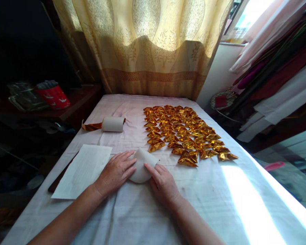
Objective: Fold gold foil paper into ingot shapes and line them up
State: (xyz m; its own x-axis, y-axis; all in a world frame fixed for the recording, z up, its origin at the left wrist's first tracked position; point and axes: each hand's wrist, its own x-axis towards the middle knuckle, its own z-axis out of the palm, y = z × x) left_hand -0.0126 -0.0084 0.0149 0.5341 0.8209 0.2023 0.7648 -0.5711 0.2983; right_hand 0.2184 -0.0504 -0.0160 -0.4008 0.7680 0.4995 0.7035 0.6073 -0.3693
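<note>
Between my hands on the cloth-covered table lies a pale piece of paper (140, 166), folded, with a pointed top and a rounded near edge. My left hand (118, 169) rests on its left side, fingers stretched out and slightly apart. On its right side is my right hand (163, 183), index finger laid on the paper and the other fingers curled; its thumb is mostly hidden. To the right and beyond are several rows of folded gold foil ingots (186, 136). A plain sheet of white paper (85, 172) sits left of my left hand, over a dark flat object (62, 175).
A curled gold foil strip (91, 126) lies at the left end of a pale roll (112, 124) on the white cloth (132, 105). Left stands a shelf with a red container (53, 97). A patterned curtain (153, 61) hangs behind; clothes (277, 81) hang at right.
</note>
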